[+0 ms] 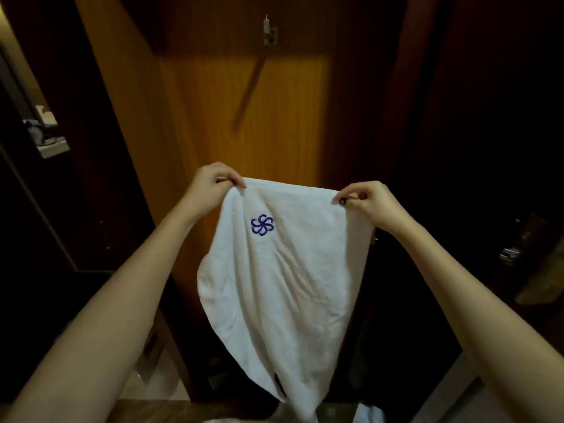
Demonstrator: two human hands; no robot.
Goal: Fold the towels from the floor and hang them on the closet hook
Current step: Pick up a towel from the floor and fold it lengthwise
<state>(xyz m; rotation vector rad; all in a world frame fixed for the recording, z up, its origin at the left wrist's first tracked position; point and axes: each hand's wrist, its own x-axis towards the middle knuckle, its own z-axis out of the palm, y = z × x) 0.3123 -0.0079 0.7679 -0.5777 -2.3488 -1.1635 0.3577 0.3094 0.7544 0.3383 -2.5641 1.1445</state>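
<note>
A white towel (280,270) bearing a blue pinwheel emblem (262,225) hangs spread in mid-air before the wooden closet panel (290,117), its lower end narrowing to a tail near the floor. Your left grip (213,184) pinches the upper left corner between thumb and curled fingers. Your right grip (369,199) pinches the upper right corner likewise, with the top edge stretched between them. Well above the towel, a metal hook (270,30) sits on the panel. More white cloth (370,412) lies on the floor below.
</note>
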